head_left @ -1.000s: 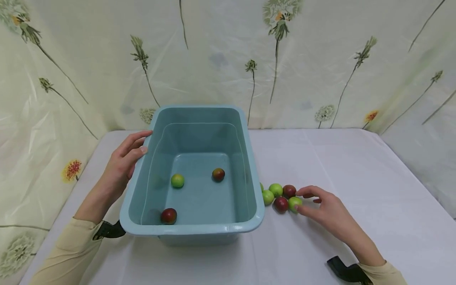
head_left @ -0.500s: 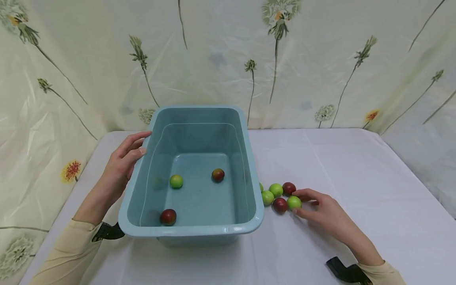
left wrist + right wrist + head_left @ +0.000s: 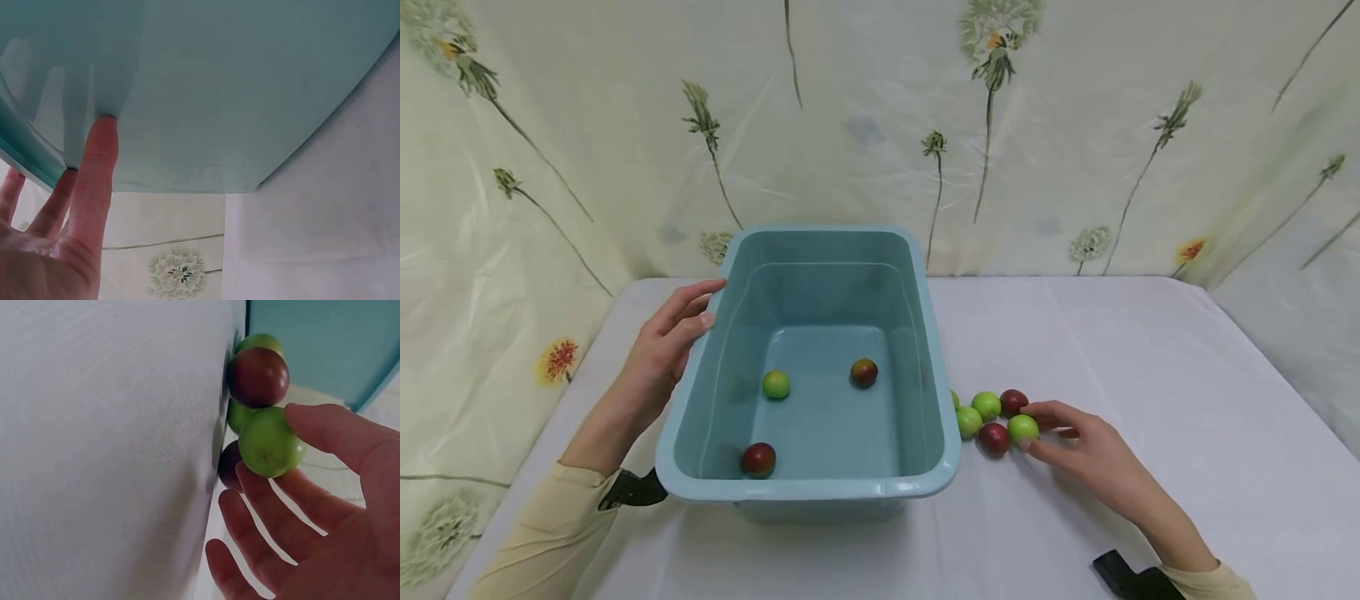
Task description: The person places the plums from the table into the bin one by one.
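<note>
While head view hides contact, right wrist view shows right hand (image 3: pixel 337 506) pinching green fruit (image 3: pixel 270 444).

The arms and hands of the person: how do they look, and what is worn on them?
Both arms wear long, pale beige sleeves that reach the wrists. A black wrist mount sits at the left cuff, and another black one at the right cuff. The left hand and right hand are bare: no gloves, rings or markings show.

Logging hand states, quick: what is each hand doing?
Left hand: open, fingers against the tub.
Right hand: pinching the green fruit.
</note>
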